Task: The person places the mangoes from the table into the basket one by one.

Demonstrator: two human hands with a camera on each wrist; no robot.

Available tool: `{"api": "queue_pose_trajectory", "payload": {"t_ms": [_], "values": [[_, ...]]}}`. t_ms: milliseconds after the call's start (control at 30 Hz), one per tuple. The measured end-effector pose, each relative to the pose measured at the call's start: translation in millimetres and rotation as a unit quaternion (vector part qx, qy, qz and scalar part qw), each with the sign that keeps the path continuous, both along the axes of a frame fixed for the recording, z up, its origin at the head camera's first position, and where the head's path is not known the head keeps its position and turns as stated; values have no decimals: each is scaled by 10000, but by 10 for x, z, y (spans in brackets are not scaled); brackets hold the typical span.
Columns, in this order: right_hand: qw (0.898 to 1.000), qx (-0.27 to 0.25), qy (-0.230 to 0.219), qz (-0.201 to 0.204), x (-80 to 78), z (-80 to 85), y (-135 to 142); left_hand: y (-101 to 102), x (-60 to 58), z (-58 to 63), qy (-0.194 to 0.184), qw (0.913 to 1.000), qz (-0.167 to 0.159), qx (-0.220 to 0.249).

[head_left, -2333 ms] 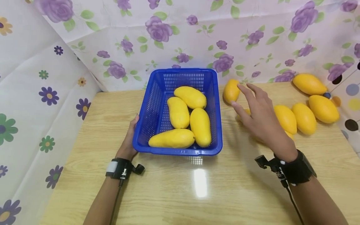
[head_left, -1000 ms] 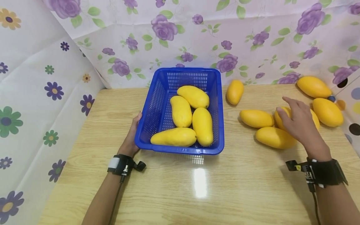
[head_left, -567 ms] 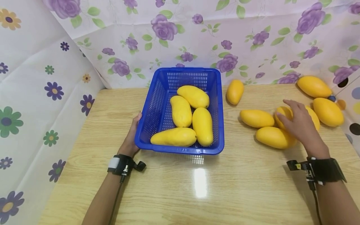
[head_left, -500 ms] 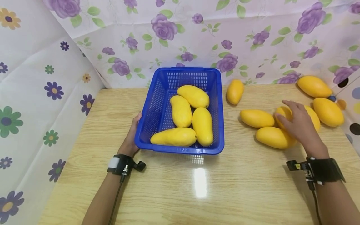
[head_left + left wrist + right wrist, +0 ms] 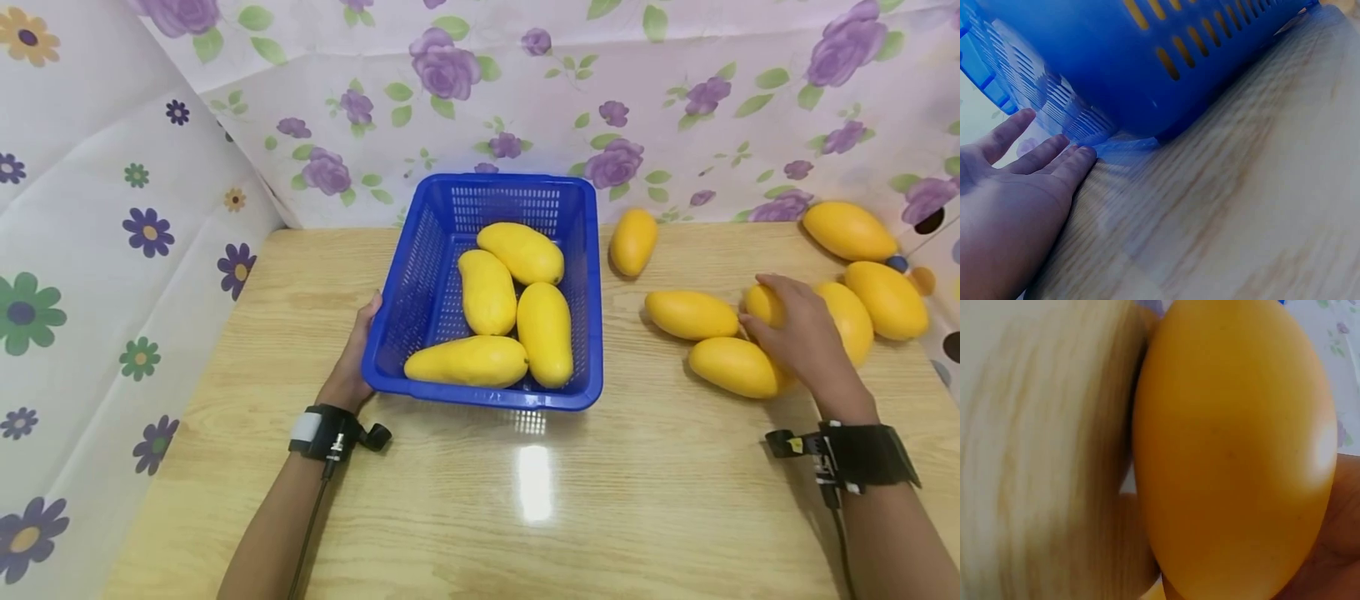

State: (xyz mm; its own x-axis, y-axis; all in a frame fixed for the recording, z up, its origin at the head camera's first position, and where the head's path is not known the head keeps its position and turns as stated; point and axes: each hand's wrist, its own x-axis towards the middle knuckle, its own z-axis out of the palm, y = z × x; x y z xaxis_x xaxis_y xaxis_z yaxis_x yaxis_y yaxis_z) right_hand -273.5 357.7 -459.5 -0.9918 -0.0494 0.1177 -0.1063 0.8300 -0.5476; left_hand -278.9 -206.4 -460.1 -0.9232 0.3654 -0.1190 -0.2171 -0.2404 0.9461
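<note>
A blue plastic basket with slotted walls stands on the table, several yellow mangoes lying inside it. My left hand rests against the basket's left wall; in the left wrist view its fingers are straight, tips at the wall. On the right, my right hand holds a mango, thumb on its near side and fingers over its far side, palm hiding part of it. Close by are a front mango and a left one. One mango fills much of the right wrist view.
Another mango lies just right of the right hand, with two more near the right wall. A single mango lies beside the basket at the back. Floral sheets line the back and sides of the wooden table.
My right hand has moved right from near the single back mango to the right-hand group, and its thumb and fingers have come in around one mango. The left hand stays at the basket.
</note>
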Motion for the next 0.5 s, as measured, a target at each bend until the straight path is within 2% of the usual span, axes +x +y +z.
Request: {"api": "queue_pose_trajectory", "payload": {"t_ms": [233,500], "values": [[9997,101,-200,135,2,53,-17,-7,-11,-29,36,9999,-22,156],[9960,368,-806,-72,63,113,-1,-10,4,-2,7,10000,-63,-12]]}}
